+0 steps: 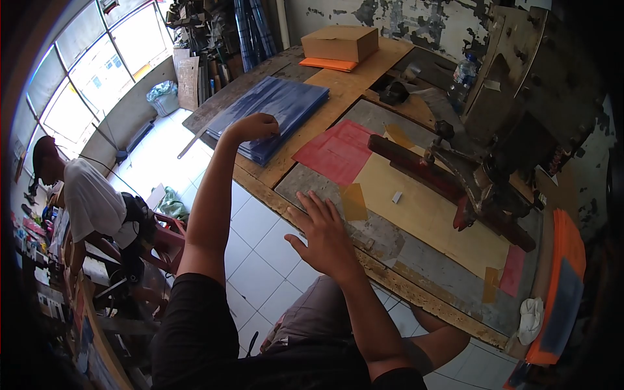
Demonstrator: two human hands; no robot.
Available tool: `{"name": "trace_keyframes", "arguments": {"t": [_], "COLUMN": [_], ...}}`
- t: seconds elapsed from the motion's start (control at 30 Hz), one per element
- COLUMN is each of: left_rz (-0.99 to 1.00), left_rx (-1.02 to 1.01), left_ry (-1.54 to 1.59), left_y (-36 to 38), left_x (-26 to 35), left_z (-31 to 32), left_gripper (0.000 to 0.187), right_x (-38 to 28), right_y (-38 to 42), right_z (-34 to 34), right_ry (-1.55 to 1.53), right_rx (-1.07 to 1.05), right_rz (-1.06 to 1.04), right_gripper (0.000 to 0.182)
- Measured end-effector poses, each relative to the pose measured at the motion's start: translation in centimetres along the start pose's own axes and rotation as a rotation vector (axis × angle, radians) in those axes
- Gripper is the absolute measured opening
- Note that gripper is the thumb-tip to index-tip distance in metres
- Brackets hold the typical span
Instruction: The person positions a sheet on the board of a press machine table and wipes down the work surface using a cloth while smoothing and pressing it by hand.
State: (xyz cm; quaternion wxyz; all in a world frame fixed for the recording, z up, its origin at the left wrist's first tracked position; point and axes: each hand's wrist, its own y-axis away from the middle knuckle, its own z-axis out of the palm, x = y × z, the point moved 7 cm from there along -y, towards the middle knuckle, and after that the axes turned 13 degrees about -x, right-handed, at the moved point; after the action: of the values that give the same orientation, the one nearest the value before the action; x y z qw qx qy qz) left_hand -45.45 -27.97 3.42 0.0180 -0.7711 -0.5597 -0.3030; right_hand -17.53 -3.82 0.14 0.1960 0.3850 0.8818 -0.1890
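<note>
My left hand (255, 128) is over the stack of clear blue plastic sheets (292, 97), its fingers curled together. Whether a sheet is pinched in them is hidden. My right hand (325, 235) is open with its fingers spread, at the front edge of the work table near a piece of brown tape (353, 202). Beyond it, a pale yellow sheet (429, 218) is taped to the grey metal plate (390, 242), with a red sheet (337, 153) at its left end. A small whitish block (397, 197) lies on the yellow sheet.
A dark red press bar (416, 170) on a heavy machine (507, 71) spans the plate. Behind are a cardboard box (340, 44) and a water bottle (463, 83). Orange packs (560, 279) and a white cloth (530, 320) sit at right. Another person (97, 195) works at left.
</note>
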Motion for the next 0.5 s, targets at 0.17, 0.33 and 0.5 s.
{"name": "trace_keyframes", "arguments": {"t": [0.17,0.33,0.5], "left_rz": [0.053,0.068,0.172], "left_rx": [0.03,0.153,0.269], "left_ry": [-0.046,-0.171,-0.194], "left_y": [0.5,3.2,5.5], "left_x": [-0.1,2.4,2.3], "left_z": [0.3,1.5,2.4], "left_gripper": [0.039,0.037,0.031], "right_x": [0.1,0.2,0.5], "right_y": [-0.1,-0.1,0.0], "right_z": [0.0,0.1,0.3], "right_ry": [-0.003,0.004,-0.005], "right_rx": [-0.005,0.002,0.042], "right_rz": [0.007,0.0,-0.016], "right_gripper": [0.058,0.059,0.058]}}
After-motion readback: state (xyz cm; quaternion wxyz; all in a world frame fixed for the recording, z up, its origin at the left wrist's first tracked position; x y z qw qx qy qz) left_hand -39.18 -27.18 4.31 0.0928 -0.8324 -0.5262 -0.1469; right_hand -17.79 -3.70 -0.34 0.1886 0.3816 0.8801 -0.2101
